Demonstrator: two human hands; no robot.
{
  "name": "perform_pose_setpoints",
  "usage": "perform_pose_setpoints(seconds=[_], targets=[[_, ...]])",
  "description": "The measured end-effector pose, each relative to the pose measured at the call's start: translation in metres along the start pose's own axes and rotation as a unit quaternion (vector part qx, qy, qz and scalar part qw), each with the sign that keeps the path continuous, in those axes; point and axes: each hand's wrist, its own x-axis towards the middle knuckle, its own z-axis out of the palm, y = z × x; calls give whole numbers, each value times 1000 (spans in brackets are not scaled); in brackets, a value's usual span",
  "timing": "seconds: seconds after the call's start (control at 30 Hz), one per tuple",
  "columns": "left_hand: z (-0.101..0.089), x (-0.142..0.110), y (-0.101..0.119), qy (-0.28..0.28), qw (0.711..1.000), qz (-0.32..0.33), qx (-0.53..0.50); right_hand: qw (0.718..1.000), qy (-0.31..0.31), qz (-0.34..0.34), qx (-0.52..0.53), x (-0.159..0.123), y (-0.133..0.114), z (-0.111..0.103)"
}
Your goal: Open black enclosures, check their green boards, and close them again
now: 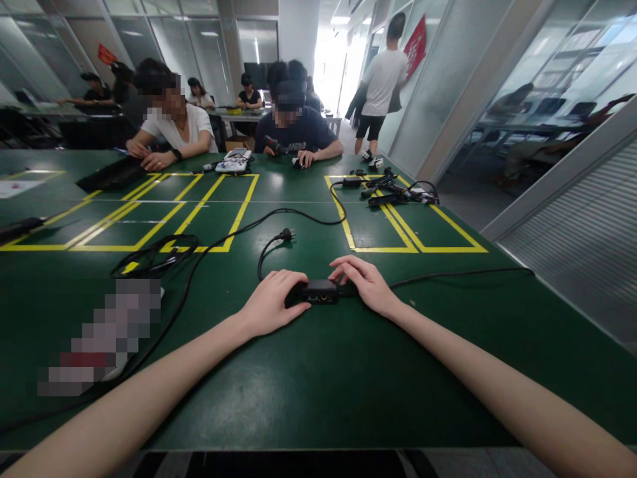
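A small black power adapter [321,292] lies on the green table in front of me, with small sockets on its near side. My left hand [276,299] grips its left end between thumb and fingers. Just beyond that hand, a short black cord curves up to a power plug [286,234]. My right hand [365,282] is at the adapter's right end, its fingers loosely bent and apart over the cable there. From under this hand a black cable [458,273] runs to the table's right edge. Whether the right fingers touch the cable is hard to see.
Yellow tape outlines [239,216] mark the green table [279,392]. A coiled black cable [156,259] and a blurred-out flat object [109,332] lie left. A heap of black cables [393,189] lies at the far right. Two people sit opposite, handling things; another person walks behind.
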Motion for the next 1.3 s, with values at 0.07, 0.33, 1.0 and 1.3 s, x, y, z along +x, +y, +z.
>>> perform_pose_setpoints(seconds=[0.07, 0.33, 1.0, 1.3], targets=[[-1, 0, 0, -6, 1000, 13, 0, 999, -19, -2, -31, 0, -2, -1], [2, 1, -3, -6, 1000, 24, 0, 962, -102, -151, -204, -6, -7, -3], [2, -1, 5, -47, 991, 86, 96, 878, -174, -269, -355, -9, -12, 5], [1, 1, 6, -59, 991, 76, 93, 867, -162, -278, -381, -11, -16, 5]])
